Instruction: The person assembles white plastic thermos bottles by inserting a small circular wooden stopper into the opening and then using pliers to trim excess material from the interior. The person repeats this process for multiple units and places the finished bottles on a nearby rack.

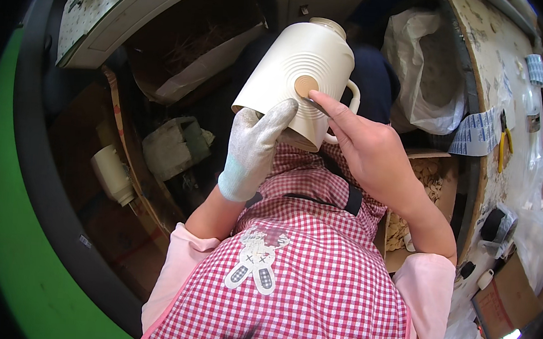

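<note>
With the gloved left hand [257, 143] grasping the jug [277, 58] at its lower rim, the tan disc [306, 85] beyond that grip appears seated, right hand [370, 142] fingertip against it (hold unclear), bottom not yet closed.

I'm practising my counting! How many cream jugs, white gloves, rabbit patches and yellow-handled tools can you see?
Cream jugs: 2, the held jug and the box jug
White glove: 1
Rabbit patch: 1
Yellow-handled tool: 1
Total: 5
</note>
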Demonstrator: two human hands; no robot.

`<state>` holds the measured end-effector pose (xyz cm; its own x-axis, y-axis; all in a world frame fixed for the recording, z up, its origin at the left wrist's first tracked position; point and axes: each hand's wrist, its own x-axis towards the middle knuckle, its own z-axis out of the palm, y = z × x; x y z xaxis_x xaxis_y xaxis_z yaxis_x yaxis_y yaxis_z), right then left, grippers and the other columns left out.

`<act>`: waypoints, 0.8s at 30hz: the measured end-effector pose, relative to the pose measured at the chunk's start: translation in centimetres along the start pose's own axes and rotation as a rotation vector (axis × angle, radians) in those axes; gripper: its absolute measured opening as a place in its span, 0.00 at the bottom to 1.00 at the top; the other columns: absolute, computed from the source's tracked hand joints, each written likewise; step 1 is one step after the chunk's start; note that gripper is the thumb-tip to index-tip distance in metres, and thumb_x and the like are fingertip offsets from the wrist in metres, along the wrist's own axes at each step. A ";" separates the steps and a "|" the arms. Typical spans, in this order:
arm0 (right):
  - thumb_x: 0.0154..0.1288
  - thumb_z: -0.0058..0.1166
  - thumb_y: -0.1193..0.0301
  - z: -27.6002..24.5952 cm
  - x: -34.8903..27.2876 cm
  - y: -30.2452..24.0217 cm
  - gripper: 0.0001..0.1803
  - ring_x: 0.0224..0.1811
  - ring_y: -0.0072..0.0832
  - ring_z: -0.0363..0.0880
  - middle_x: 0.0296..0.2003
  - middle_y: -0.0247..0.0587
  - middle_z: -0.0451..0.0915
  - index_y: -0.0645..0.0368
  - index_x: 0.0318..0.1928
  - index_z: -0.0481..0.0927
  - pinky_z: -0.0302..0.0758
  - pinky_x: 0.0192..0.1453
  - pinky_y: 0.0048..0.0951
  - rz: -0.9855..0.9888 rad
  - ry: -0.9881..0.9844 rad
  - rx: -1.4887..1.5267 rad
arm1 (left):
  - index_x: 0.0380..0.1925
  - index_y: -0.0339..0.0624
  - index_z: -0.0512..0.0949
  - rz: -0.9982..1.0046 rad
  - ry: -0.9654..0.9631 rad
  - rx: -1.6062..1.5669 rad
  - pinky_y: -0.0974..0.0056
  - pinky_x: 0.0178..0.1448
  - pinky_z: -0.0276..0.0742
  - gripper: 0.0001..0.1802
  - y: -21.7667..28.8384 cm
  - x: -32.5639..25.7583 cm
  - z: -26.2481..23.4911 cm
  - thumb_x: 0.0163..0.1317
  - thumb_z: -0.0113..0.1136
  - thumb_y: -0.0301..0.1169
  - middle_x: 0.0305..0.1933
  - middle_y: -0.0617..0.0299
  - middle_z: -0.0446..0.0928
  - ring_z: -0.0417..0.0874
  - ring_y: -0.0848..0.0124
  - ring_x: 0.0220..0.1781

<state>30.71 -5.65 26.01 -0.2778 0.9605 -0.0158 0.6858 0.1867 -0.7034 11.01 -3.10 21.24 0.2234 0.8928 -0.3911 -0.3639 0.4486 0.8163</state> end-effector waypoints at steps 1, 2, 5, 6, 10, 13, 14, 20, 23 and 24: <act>0.69 0.56 0.81 0.0 -0.1 -0.1 0.32 0.32 0.41 0.88 0.34 0.54 0.85 0.49 0.72 0.74 0.83 0.38 0.36 0.000 -0.003 -0.031 | 0.63 0.28 0.73 0.012 -0.024 -0.027 0.61 0.49 0.91 0.23 0.0 0.0 -0.1 0.75 0.60 0.32 0.53 0.50 0.85 0.90 0.64 0.49; 0.68 0.56 0.82 0.1 -0.2 -0.2 0.32 0.32 0.41 0.87 0.33 0.53 0.84 0.49 0.72 0.74 0.83 0.37 0.36 -0.010 -0.003 -0.111 | 0.63 0.28 0.73 0.010 -0.039 -0.050 0.61 0.48 0.91 0.23 0.0 -0.1 -0.1 0.75 0.60 0.32 0.53 0.50 0.85 0.90 0.64 0.48; 0.65 0.57 0.82 0.3 -0.6 -0.6 0.35 0.29 0.41 0.86 0.31 0.50 0.83 0.50 0.72 0.73 0.81 0.34 0.38 -0.037 0.004 -0.297 | 0.61 0.26 0.74 0.036 -0.019 -0.023 0.63 0.47 0.90 0.22 -0.3 -0.4 0.4 0.76 0.60 0.32 0.52 0.51 0.84 0.89 0.66 0.47; 0.64 0.57 0.82 0.4 -0.7 -0.7 0.35 0.28 0.40 0.85 0.30 0.49 0.83 0.51 0.73 0.73 0.81 0.33 0.38 -0.031 0.005 -0.334 | 0.60 0.25 0.75 0.031 0.006 0.009 0.63 0.47 0.89 0.22 -0.5 -0.5 0.8 0.76 0.59 0.33 0.51 0.51 0.84 0.89 0.67 0.46; 0.61 0.57 0.82 1.3 -1.2 -0.4 0.37 0.26 0.39 0.83 0.27 0.47 0.81 0.54 0.73 0.72 0.79 0.30 0.38 -0.021 0.077 -0.557 | 0.55 0.23 0.78 0.215 0.009 0.256 0.68 0.49 0.83 0.20 -2.2 -0.2 2.9 0.77 0.59 0.35 0.49 0.52 0.85 0.86 0.73 0.47; 0.58 0.56 0.82 1.9 -1.4 0.4 0.38 0.27 0.40 0.84 0.27 0.47 0.82 0.55 0.72 0.72 0.80 0.31 0.38 0.046 0.063 -0.549 | 0.54 0.23 0.79 0.128 -0.007 0.369 0.68 0.48 0.83 0.20 -2.7 0.2 3.4 0.77 0.59 0.34 0.49 0.51 0.85 0.86 0.72 0.47; 0.67 0.55 0.79 1.9 -1.4 0.7 0.30 0.26 0.32 0.83 0.24 0.41 0.80 0.56 0.70 0.74 0.79 0.31 0.34 0.027 0.077 -0.549 | 0.54 0.23 0.80 0.153 0.002 0.358 0.68 0.47 0.84 0.20 -2.6 0.2 3.2 0.76 0.60 0.34 0.49 0.51 0.85 0.87 0.72 0.46; 0.81 0.53 0.58 -2.5 -2.0 4.5 0.24 0.21 0.05 0.60 0.36 0.28 0.77 0.60 0.67 0.74 0.55 0.20 0.09 0.108 0.783 0.640 | 0.62 0.29 0.75 0.123 -0.089 0.009 0.69 0.49 0.84 0.24 0.6 -1.0 0.3 0.74 0.62 0.35 0.53 0.53 0.84 0.88 0.73 0.49; 0.71 0.58 0.39 -5.1 -1.3 7.9 0.42 0.23 0.06 0.64 0.31 0.26 0.75 0.63 0.68 0.71 0.60 0.24 0.10 0.264 0.616 1.035 | 0.60 0.27 0.77 0.121 -0.120 -0.039 0.62 0.59 0.84 0.26 1.1 -1.7 -0.1 0.68 0.70 0.34 0.54 0.52 0.85 0.87 0.67 0.52; 0.68 0.59 0.35 -5.4 -1.3 8.9 0.46 0.24 0.06 0.65 0.29 0.26 0.74 0.62 0.68 0.71 0.61 0.25 0.10 0.241 0.444 1.104 | 0.60 0.28 0.77 0.118 -0.131 -0.084 0.62 0.60 0.83 0.27 0.8 -1.8 0.0 0.66 0.72 0.34 0.54 0.52 0.85 0.87 0.66 0.53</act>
<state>40.79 -4.13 23.63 0.1808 0.9740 -0.1366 -0.3141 -0.0745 -0.9465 10.35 -4.36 22.60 0.2882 0.9291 -0.2319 -0.4675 0.3478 0.8127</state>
